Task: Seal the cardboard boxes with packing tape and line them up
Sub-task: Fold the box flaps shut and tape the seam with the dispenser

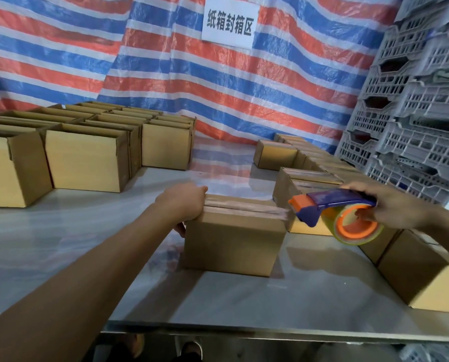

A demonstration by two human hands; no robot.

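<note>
Centre box point(233, 241): upright, taped along top seam.
Tape dispenser point(335, 212): at its right edge, your strip uncut.
Open boxes point(87, 158): its left.
Sealed boxes point(309, 176): its right.

Shows two bare forearms point(100, 257), uncovered along all their visible length, ending in a bare left hand point(184, 202) and a bare right hand point(398, 207), plus the toes of two dark shoes point(191, 349), one edged in pale trim, dimly lit.
</note>
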